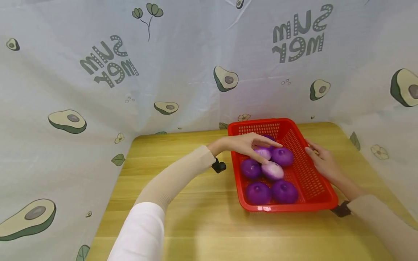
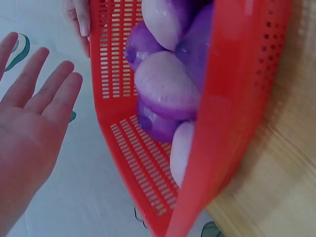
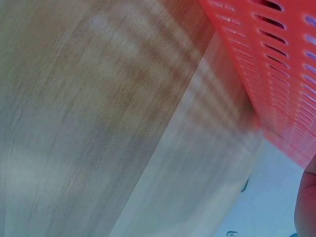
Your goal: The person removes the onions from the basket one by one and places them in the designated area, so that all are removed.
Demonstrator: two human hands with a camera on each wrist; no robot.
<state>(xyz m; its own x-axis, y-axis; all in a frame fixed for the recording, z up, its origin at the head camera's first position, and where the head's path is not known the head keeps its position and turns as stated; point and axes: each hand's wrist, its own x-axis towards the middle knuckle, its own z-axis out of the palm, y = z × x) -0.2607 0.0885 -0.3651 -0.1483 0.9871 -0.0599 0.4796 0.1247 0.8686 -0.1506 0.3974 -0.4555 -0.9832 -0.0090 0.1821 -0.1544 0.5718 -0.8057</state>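
Observation:
A red plastic basket (image 1: pixel 313 188) with slotted walls holds several purple onions (image 1: pixel 285 191), some showing pale, whitish patches. Over the basket's left side reaches my left hand (image 1: pixel 240 144), its thumb and fingers spread above the onions. The thumb tip is at a pale purple onion (image 1: pixel 273 170); whether it touches cannot be told. In the left wrist view, the left hand (image 2: pixel 29 128) has its fingers extended and holds nothing. My right hand (image 1: pixel 326 165) grips the basket's right rim. Only a bit of the right hand (image 3: pixel 307 202) shows in the right wrist view, beside the slotted wall (image 3: pixel 276 64).
The basket stands at the right part of a wooden table (image 1: pixel 202 221). A pale sheet (image 1: pixel 189 47) printed with avocados and lettering hangs behind and around the table. A small black device (image 1: pixel 218 166) is strapped at the left wrist.

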